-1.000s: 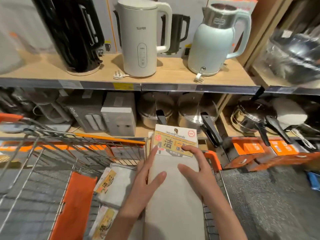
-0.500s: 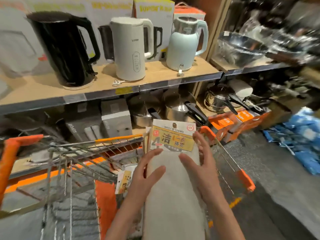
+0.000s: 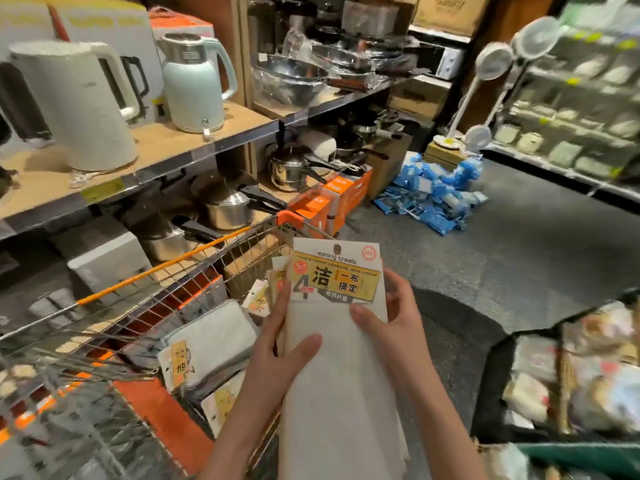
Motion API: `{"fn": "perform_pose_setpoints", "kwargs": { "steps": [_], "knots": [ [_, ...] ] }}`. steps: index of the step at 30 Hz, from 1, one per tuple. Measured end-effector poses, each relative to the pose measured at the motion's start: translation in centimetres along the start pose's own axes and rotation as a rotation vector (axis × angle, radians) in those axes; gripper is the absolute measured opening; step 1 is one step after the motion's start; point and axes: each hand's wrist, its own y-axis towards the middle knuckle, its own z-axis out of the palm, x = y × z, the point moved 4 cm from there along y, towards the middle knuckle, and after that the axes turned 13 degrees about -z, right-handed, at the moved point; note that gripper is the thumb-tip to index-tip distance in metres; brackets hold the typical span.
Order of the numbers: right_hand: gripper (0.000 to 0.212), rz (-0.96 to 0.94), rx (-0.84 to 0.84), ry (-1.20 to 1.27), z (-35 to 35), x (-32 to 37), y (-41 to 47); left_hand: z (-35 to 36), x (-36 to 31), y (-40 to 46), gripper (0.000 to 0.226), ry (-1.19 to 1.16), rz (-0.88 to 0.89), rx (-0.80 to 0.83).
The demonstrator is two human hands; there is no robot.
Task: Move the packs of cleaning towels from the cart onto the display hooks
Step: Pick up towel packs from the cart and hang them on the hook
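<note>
I hold a stack of cleaning towel packs upright in front of me, white cloth with a yellow label card at the top. My left hand grips its left edge with the thumb across the front. My right hand grips the right edge, thumb on the front below the label. The wire shopping cart with orange trim stands at the lower left. More towel packs lie inside it. No display hooks can be made out.
Kettles stand on a wooden shelf at the left, pots and pans below and beyond. Blue packages are piled on the grey floor ahead. Blurred shelving runs along the right, a bin of goods at lower right.
My view has swung right, away from the kettle shelf toward the aisle. The packs stay gripped in both hands and have come away from the cart.
</note>
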Motion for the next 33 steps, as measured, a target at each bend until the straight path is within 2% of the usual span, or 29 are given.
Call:
{"fn": "perform_pose_setpoints", "kwargs": {
  "steps": [8, 17, 27, 33],
  "knots": [
    [0.059, -0.019, -0.214, -0.077, -10.8, 1.8, -8.9, 9.1, 0.9, -6.0, 0.080, 0.065, 0.030, 0.221],
    [0.057, -0.006, -0.538, -0.121, -23.3, 3.6, -28.1, 19.6, 4.9, -21.5, 0.079, 0.109, -0.053, 0.520],
    [0.063, 0.053, -0.918, -0.176, -31.8, 7.2, -49.8, 28.0, 8.1, -39.3, 0.086, 0.145, -0.145, 0.933],
    [0.063, 0.058, -1.118, -0.195, -34.7, 9.0, -58.5, 31.9, 9.2, -46.3, 0.088, 0.211, -0.169, 1.132]
  ]
}}
